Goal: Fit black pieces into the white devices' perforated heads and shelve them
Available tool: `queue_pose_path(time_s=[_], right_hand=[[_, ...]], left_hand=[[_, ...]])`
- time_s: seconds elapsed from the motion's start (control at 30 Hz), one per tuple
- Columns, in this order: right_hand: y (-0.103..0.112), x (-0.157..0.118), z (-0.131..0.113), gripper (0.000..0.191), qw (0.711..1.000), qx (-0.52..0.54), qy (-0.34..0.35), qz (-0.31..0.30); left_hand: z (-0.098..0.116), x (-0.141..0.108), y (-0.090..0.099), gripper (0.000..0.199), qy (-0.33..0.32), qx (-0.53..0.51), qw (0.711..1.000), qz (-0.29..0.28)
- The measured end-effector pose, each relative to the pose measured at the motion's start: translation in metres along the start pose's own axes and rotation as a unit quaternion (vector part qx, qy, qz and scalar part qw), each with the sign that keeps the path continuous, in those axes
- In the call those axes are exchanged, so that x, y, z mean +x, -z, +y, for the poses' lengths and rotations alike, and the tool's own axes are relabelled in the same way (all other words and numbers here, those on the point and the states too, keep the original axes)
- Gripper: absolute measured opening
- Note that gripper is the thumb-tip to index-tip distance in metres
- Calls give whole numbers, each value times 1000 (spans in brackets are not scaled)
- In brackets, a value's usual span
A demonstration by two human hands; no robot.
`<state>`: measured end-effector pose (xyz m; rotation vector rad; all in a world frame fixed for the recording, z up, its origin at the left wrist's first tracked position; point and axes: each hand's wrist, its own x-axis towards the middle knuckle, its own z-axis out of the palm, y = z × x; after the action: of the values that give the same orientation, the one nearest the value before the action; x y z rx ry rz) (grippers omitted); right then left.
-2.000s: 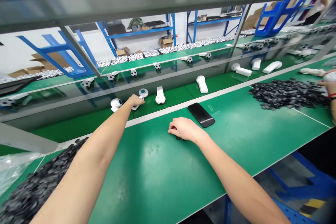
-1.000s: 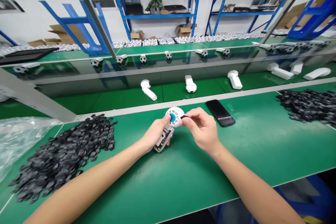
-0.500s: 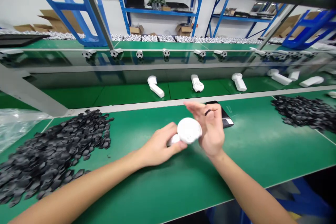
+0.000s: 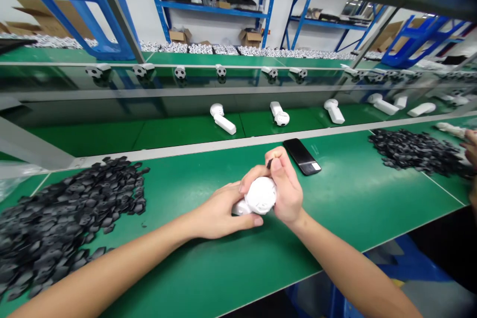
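Observation:
My left hand is wrapped around a white plastic piece with a round head and a short handle, held above the green bench. Close against the right side of that round head is my right hand. Its thumb and fingers pinch a small black plastic piece, partly hidden by the fingers. Left of my hands lies a large heap of black flat pieces. A black phone rests on the bench just beyond my right hand.
White pieces with round heads, one of them here, lie along the green conveyor behind a pale rail. A second black heap is at the right, near another person's hand. Football-patterned pieces line the far ledge.
My right hand has turned and closed in on the round head, its fingers now pinching the black piece in plain sight. The view has shifted, and another person's hand appears at the right edge.

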<state>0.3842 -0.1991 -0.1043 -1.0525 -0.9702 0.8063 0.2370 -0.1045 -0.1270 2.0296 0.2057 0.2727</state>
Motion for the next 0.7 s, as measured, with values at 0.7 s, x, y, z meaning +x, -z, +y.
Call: queue_pose_path(time_s=[0.7], right_hand=[[19, 28, 35, 15, 943, -317, -19, -100]], left_hand=[[-35, 14, 16, 72, 188, -343, 903, 180]])
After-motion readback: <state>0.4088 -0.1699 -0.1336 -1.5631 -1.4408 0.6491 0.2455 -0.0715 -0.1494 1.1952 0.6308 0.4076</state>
